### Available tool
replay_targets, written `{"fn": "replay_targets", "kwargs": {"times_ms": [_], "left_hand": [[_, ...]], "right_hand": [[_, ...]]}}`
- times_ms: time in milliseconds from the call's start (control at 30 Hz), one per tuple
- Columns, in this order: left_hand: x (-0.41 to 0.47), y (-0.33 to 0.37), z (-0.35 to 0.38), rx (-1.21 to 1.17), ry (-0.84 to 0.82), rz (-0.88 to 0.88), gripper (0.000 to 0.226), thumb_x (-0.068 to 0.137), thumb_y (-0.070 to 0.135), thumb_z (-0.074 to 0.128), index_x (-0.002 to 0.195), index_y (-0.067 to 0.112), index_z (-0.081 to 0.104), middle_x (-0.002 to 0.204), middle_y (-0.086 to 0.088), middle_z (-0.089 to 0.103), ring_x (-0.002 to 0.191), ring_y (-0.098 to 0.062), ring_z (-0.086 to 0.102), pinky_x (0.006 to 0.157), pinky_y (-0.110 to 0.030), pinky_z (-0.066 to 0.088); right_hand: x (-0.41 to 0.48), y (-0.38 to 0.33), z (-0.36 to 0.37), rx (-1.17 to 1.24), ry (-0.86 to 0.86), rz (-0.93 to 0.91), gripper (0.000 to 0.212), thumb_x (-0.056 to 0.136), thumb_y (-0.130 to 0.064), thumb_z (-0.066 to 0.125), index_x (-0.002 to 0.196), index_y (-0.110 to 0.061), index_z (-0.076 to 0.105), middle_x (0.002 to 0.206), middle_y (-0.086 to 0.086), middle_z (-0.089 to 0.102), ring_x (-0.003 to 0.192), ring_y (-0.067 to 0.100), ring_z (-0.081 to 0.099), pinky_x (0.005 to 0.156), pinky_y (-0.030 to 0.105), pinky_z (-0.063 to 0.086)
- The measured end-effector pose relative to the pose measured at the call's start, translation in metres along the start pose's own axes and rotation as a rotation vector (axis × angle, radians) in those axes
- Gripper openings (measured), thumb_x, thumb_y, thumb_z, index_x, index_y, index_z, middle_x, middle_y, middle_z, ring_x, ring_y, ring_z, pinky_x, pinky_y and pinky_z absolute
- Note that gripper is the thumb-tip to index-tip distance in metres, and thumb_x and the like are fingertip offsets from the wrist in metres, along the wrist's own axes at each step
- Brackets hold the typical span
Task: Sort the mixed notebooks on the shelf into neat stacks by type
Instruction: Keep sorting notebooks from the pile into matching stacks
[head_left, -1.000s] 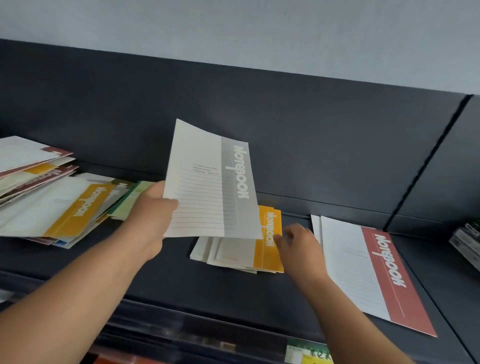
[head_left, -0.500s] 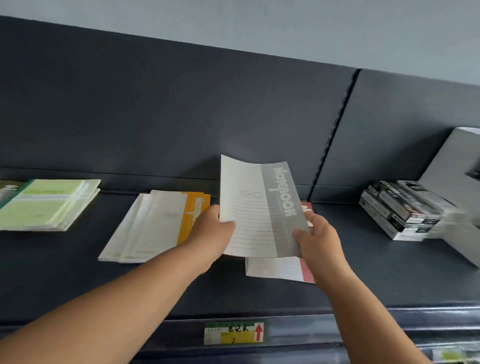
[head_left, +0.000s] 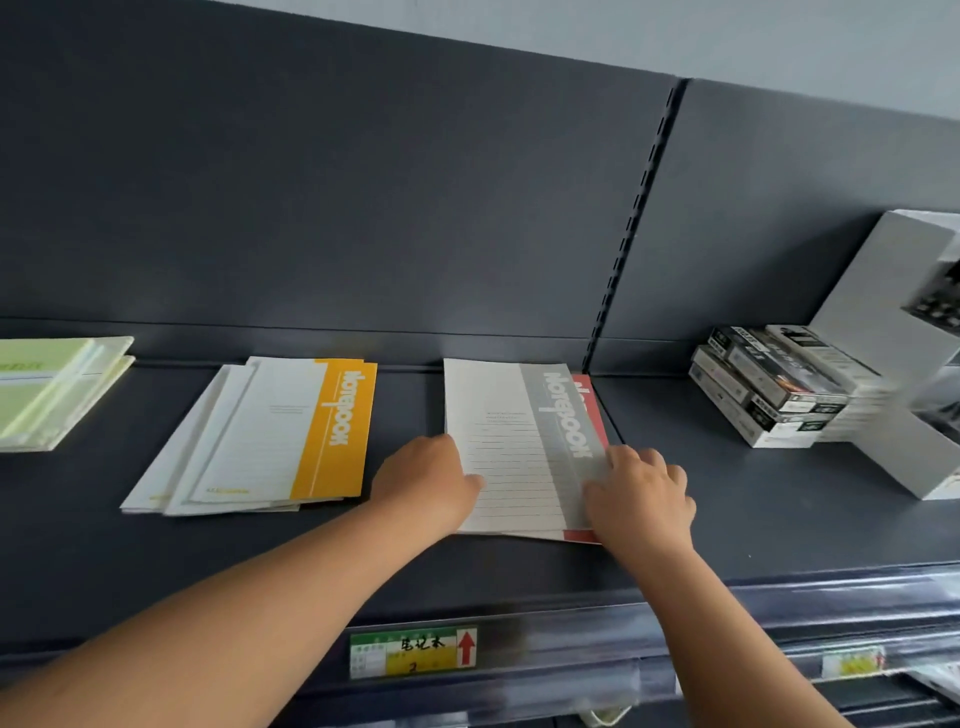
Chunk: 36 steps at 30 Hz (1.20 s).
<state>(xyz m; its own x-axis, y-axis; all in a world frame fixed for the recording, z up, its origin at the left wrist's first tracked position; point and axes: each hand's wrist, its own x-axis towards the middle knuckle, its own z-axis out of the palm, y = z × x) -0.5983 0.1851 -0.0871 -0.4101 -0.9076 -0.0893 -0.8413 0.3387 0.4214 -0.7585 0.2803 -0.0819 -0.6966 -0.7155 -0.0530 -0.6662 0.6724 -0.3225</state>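
The grey notebook (head_left: 519, 441) lies on one red notebook (head_left: 589, 402) mid-shelf (head_left: 779, 519). The left hand (head_left: 426, 483) pinches its 9 o'clock edge and the right hand (head_left: 639, 493) presses flat at 5 o'clock. Grey on red mixes types, so it likely needs its own pile, edges squared. At 9 o'clock lie roughly three yellow notebooks (head_left: 291, 436), and farther out at least two green notebooks (head_left: 47, 389).
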Motion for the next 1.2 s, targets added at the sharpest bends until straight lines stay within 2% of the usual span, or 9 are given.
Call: {"fn": "replay_targets", "kwargs": {"times_ms": [133,300,433,633,767,1000,1200], "left_hand": [[-0.006,-0.005,-0.006,-0.011,0.045,-0.006,0.043,0.091,0.045,0.055,0.128,0.022,0.052,0.122,0.001,0.055,0.105,-0.02,0.057,0.081,-0.031,0.051],[-0.02,-0.027,-0.037,0.108,0.225,0.094,0.058,0.095,0.045,0.05,0.145,0.02,0.033,0.143,-0.002,0.041,0.131,-0.022,0.038,0.101,-0.034,0.038],[-0.033,-0.075,-0.065,0.211,0.314,0.108,0.057,0.094,0.047,0.048,0.143,0.021,0.034,0.145,-0.002,0.039,0.133,-0.025,0.034,0.104,-0.036,0.034],[-0.079,-0.17,-0.112,0.39,0.41,0.022,0.056,0.092,0.048,0.046,0.14,0.02,0.035,0.145,-0.003,0.038,0.134,-0.025,0.031,0.109,-0.039,0.027],[-0.122,-0.238,-0.149,0.419,0.443,-0.087,0.065,0.094,0.053,0.043,0.148,0.022,0.025,0.153,-0.002,0.029,0.142,-0.025,0.021,0.115,-0.043,0.018],[-0.196,-0.352,-0.207,0.441,0.486,-0.235,0.065,0.092,0.055,0.044,0.146,0.024,0.027,0.152,-0.003,0.031,0.14,-0.025,0.025,0.115,-0.045,0.019],[-0.242,-0.428,-0.238,0.459,0.466,-0.328,0.066,0.093,0.056,0.043,0.148,0.023,0.026,0.152,-0.005,0.031,0.139,-0.026,0.026,0.115,-0.042,0.018]], "right_hand": [[-0.007,-0.015,-0.001,0.014,0.015,-0.112,0.048,0.095,-0.026,0.045,0.143,-0.021,0.04,0.153,0.0,0.031,0.143,0.027,0.02,0.113,0.046,0.022],[-0.023,-0.059,0.004,-0.027,0.056,-0.331,0.052,0.1,-0.038,0.042,0.149,-0.025,0.03,0.16,0.0,0.021,0.148,0.025,0.011,0.119,0.045,0.014],[-0.04,-0.099,0.013,-0.047,0.057,-0.46,0.053,0.1,-0.039,0.043,0.149,-0.025,0.03,0.16,0.001,0.02,0.149,0.025,0.011,0.119,0.044,0.014],[-0.083,-0.173,0.034,-0.054,0.053,-0.631,0.058,0.097,-0.043,0.048,0.148,-0.024,0.032,0.159,0.0,0.023,0.147,0.024,0.016,0.117,0.04,0.017],[-0.127,-0.233,0.049,-0.064,0.015,-0.738,0.057,0.098,-0.044,0.046,0.15,-0.025,0.03,0.159,0.0,0.022,0.148,0.023,0.016,0.118,0.041,0.015],[-0.212,-0.337,0.082,-0.032,-0.026,-0.913,0.059,0.097,-0.045,0.048,0.149,-0.022,0.032,0.157,0.001,0.027,0.145,0.023,0.024,0.117,0.039,0.02],[-0.27,-0.401,0.113,0.072,-0.139,-0.946,0.057,0.097,-0.042,0.05,0.148,-0.02,0.035,0.154,0.001,0.035,0.141,0.022,0.032,0.115,0.041,0.026]]}}
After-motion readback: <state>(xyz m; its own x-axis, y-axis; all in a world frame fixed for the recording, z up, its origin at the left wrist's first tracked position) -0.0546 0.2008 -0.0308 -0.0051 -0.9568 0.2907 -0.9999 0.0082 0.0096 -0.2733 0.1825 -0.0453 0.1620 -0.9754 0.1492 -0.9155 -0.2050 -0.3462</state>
